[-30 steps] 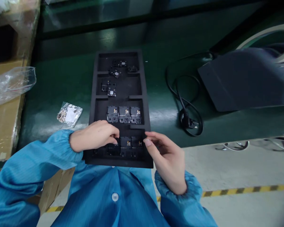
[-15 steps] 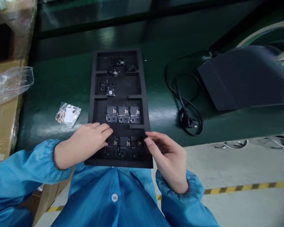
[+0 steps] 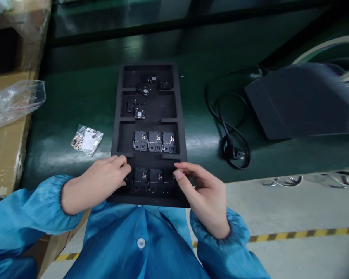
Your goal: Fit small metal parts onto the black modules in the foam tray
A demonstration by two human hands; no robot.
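A black foam tray [image 3: 182,137] with several compartments lies in front of me. Three flat black circuit board modules [image 3: 155,142] with gold contacts stand side by side in its third compartment. More such modules [image 3: 156,176] form a row in the nearest one. At the left end of that row, my left hand [image 3: 97,182] is closed, fingertips down beside a dark part mostly hidden beneath them. Over the right end, my right hand [image 3: 205,193] has its fingers curved, thumb and forefinger slightly apart, close to the rightmost module. Nothing shows between them.
Loose modules with silver squares [image 3: 140,114] lie in the far compartments. Left of the tray is a clear bag of small metal parts [image 3: 87,140]. A coiled black cable [image 3: 229,145] and a dark panel [image 3: 302,102] lie right. Cardboard [image 3: 6,159] and plastic film [image 3: 16,102] border the left.
My left hand has shifted left and slightly down, uncovering more of the near row. The right hand has moved slightly left over the rightmost module. The view has shifted a little.
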